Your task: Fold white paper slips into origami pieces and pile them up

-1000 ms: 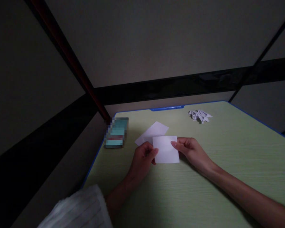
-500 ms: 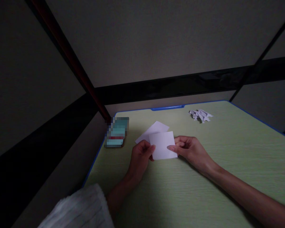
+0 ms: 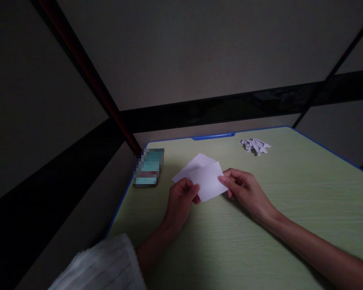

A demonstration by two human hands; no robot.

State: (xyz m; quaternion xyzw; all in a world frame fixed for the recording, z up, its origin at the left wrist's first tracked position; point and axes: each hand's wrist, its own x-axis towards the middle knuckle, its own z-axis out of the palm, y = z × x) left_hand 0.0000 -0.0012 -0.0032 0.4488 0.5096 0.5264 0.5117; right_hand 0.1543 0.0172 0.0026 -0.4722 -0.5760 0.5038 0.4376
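Pale green tabletop (image 3: 308, 181) lies beneath a white paper square (image 3: 207, 183), held overlapping a second sheet (image 3: 195, 163) in view, left hand (image 3: 180, 203) and right hand (image 3: 246, 187) pinching opposite sides; judged light, flexible, easily creased, best gripped at its margins.

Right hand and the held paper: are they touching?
Touching: the head view shows the right hand with its thumb pressed on the right edge of the held paper.
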